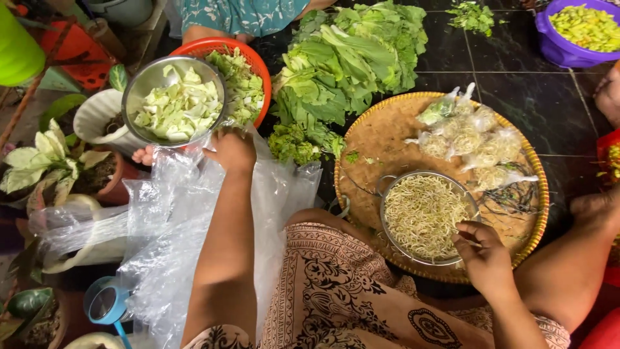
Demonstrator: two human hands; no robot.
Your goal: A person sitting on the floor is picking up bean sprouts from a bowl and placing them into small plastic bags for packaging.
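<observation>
Leafy greens (349, 64) crowd between cabbage bowl (173, 100) and sprout strainer (423, 216).

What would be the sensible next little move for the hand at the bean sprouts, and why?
Probably lift a pinch of sprouts out: the right hand sits at the rim of the metal strainer, fingers curled over the sprouts, while the left hand rests on clear plastic bags.

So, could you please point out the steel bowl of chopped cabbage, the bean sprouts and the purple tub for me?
steel bowl of chopped cabbage (143, 81), head view, bare rim.
bean sprouts (423, 215), head view, middle of the heap.
purple tub (557, 50), head view, outer wall.
</observation>
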